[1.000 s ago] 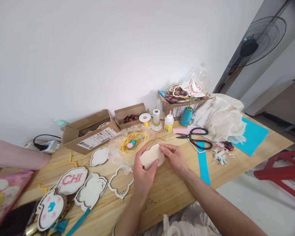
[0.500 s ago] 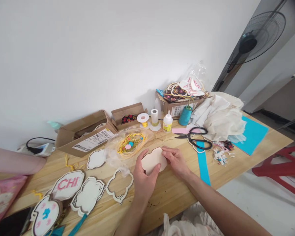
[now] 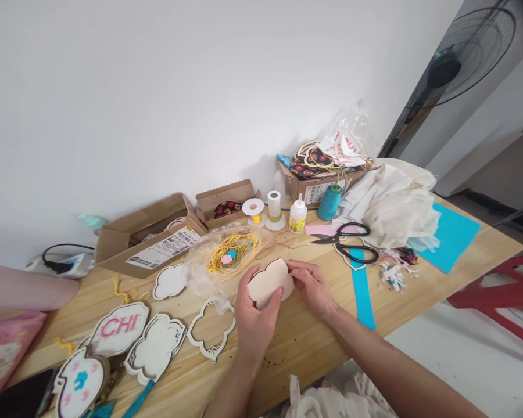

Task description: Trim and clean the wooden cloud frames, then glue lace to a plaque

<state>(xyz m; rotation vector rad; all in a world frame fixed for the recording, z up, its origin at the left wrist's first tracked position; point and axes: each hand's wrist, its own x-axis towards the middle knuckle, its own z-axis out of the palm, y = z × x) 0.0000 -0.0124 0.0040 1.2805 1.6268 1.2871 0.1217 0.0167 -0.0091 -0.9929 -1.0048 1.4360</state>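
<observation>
Above the table's front part I hold a pale, cloud-shaped wooden piece (image 3: pixel 267 284) with a thin dark edge. My left hand (image 3: pixel 257 319) grips it from the left, thumb across its face and fingers behind. My right hand (image 3: pixel 311 284) is closed at its upper right edge, fingertips pinching there; what lies behind the piece is hidden. Left of my left hand lies a scalloped wooden frame (image 3: pixel 193 339). Black-handled scissors (image 3: pixel 336 238) rest right of my right hand, partly over another small frame and a blue strip (image 3: pixel 362 290).
Behind stand a glue bottle (image 3: pixel 297 216), a teal thread cone (image 3: pixel 330 202), spools and cardboard boxes (image 3: pixel 157 249). A plastic bag of yellow cords (image 3: pixel 230 255) lies near my left hand. White cloth (image 3: pixel 401 203) is heaped at right. Decorated plaques (image 3: pixel 119 328) lie at left.
The hands and the wooden piece keep nearly the same pose. The fingers of my right hand have shifted slightly along the edge. The view has moved a little.
</observation>
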